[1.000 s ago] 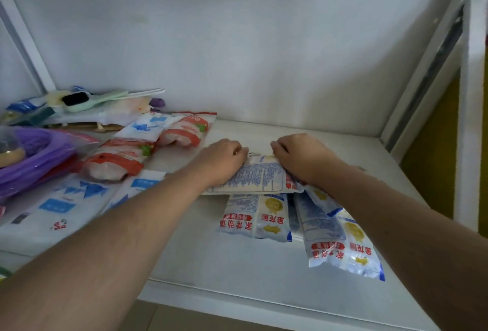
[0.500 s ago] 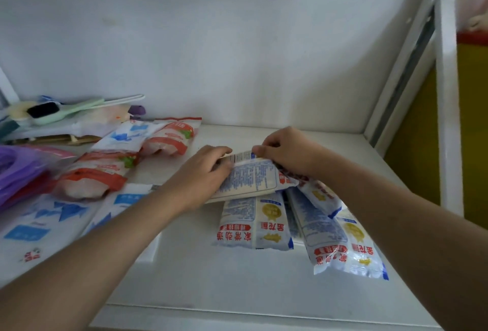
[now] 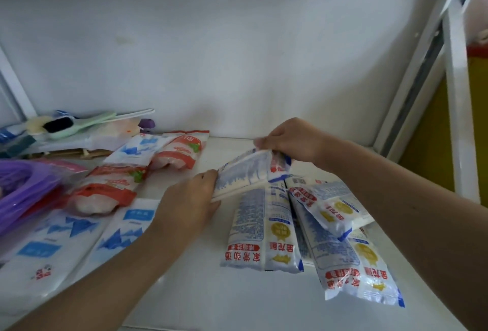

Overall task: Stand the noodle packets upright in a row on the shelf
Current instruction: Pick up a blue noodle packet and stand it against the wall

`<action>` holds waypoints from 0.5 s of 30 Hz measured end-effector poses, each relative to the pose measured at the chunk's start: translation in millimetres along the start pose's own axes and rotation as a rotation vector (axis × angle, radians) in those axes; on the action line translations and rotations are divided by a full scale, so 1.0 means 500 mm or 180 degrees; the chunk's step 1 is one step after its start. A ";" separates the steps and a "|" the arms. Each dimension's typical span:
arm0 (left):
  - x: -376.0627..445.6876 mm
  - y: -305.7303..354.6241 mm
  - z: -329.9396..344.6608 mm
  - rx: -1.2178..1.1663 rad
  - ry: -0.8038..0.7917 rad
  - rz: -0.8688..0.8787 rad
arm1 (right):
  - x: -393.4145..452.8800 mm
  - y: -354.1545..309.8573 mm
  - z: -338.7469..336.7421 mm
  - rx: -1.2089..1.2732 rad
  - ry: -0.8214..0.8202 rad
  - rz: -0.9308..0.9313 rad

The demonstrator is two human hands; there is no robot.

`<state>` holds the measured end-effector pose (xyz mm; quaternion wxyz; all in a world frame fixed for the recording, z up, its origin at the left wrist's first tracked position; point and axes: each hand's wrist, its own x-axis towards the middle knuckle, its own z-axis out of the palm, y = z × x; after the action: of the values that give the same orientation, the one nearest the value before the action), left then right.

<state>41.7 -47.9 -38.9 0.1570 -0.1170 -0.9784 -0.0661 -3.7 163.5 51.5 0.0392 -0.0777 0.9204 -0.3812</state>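
Both hands (image 3: 291,139) hold noodle packet (image 3: 247,172) crosswise, tilted.

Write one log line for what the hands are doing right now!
left hand: holds packet end | right hand: pinches other end | packet: tilted, lifted | other packets: flat on shelf | row: not started

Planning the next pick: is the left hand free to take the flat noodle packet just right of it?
Probably not yet: the left hand grips the lifted packet with the right hand; the flat noodle packet lies uncovered.

home pantry shelf (image 3: 184,291): food packets (image 3: 264,233), brushes (image 3: 76,126), purple hangers (image 3: 23,185) (white walls).
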 end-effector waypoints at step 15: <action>0.138 -0.024 -0.076 -0.2802 -0.0116 -0.0365 | 0.010 0.011 0.028 0.1295 -0.0028 -0.0317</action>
<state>-14.0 -51.4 17.9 0.0710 -0.1194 -0.8646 -0.4829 -7.4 156.7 37.7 0.0391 -0.1152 0.8193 -0.5603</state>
